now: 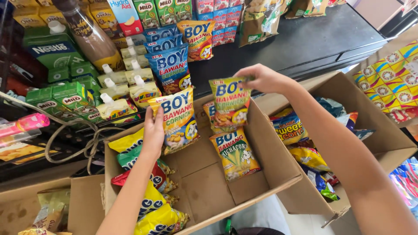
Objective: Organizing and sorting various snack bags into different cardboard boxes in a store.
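Snack packets, yellow and blue, mid-way out of the cardboard box (261,174): one yellow-and-blue packet (176,119) lifted at the box's far rim by the left hand (153,132), one green-topped packet (229,102) raised above the box's far wall by the right hand (261,78). Judged roughly part done: three matching blue packets (170,65) already stood in a row on the dark shelf (305,43) just beyond the box, an orange one behind them; left inside the box, a green-and-yellow packet (235,154) lying flat on the bare cardboard floor, another part-hidden behind the raised one, and a heap of yellow, red and green bags (150,196) against the box's near-left wall. Left grip closed on the packet's lower left edge, thumb and fingers mostly behind it, palm pressed to the side; packet upright, tilted slightly. Right grip pinched on the green-topped packet's upper right corner, fingers curled tight, packet hanging free below. Second open box (383,139) touching the first on its right, filled with mixed bags, untouched by either hand. Small bottles (115,87) and green drink cartons (72,93) on the shelf beyond the box's far-left corner.
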